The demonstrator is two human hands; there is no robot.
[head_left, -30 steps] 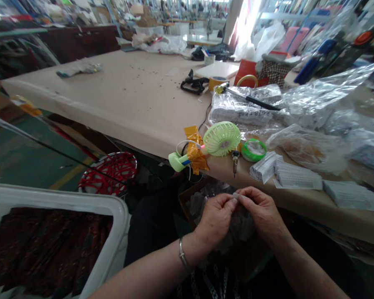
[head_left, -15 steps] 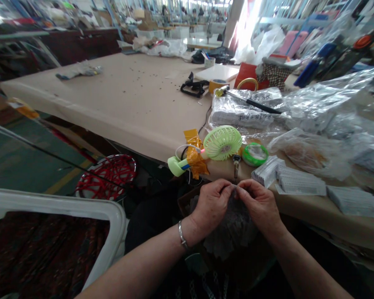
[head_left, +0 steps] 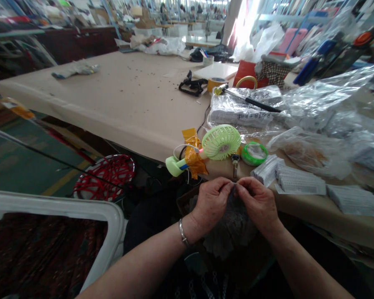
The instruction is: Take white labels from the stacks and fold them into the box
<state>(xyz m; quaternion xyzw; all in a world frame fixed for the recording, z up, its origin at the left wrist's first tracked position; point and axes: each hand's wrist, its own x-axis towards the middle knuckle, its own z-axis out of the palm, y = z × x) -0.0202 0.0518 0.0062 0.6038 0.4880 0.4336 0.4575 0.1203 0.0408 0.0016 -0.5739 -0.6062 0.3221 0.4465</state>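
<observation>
My left hand (head_left: 212,203) and my right hand (head_left: 258,202) meet at their fingertips just off the table's front edge. Both are closed in a pinch, thumbs against forefingers. Whatever lies between the tips is too small to make out. Below them a heap of thin greyish pieces (head_left: 230,232) lies in a brown box, partly covered by my hands. Straight ahead of the fingers, a small metal-tipped tool (head_left: 235,166) sticks out at the table edge. Near it are a light green fan (head_left: 221,142) and a green ring-shaped roll (head_left: 254,153).
Stacks of printed slips (head_left: 299,179) lie along the front edge at right. Behind them are clear plastic bags (head_left: 311,151) and a hammer (head_left: 252,102). A white tub (head_left: 115,224) of dark patterned cloth stands at left, near a red-strapped stool (head_left: 106,176).
The whole view has shifted slightly, the table things now sitting a little further left. Both hands keep their pinch, with only a slight movement of the fingers.
</observation>
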